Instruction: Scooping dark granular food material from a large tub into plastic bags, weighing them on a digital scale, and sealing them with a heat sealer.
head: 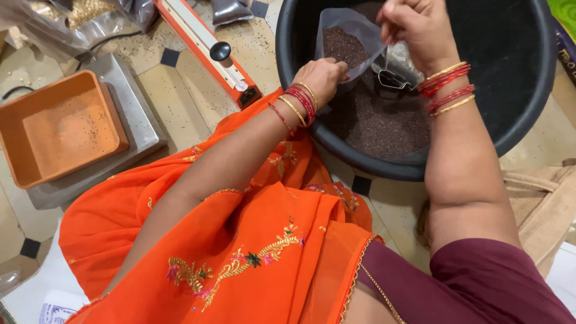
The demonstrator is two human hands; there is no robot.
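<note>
1. The left hand [324, 77] reaches in over the near rim of the black tub [528, 114] and pinches the lower side of a clear plastic bag [351, 42] — fingers closed on the film, holding it up.
2. The right hand [417, 27] is above the tub, fingers pressed together on the bag's upper right edge; a small metal scoop [397, 75] hangs just below it, though I cannot tell whether this hand also grips the scoop.
3. The bag sits between the two hands, inside the tub and raised off the heap of dark seeds [378, 120]. It is already partly filled with the same seeds.
4. The bag's long axis runs from the lower end at the left hand up and away to its open mouth at the top of the view; the mouth tilts toward the right hand, so that hand is the nearer one to the opening and the scoop lies just right of the bag.
5. To the left on the tiled floor [180, 96] stand an orange tray [60, 129] on a metal scale [129, 108] and a long orange bag sealer [207, 51] — both well apart from the hands.
</note>
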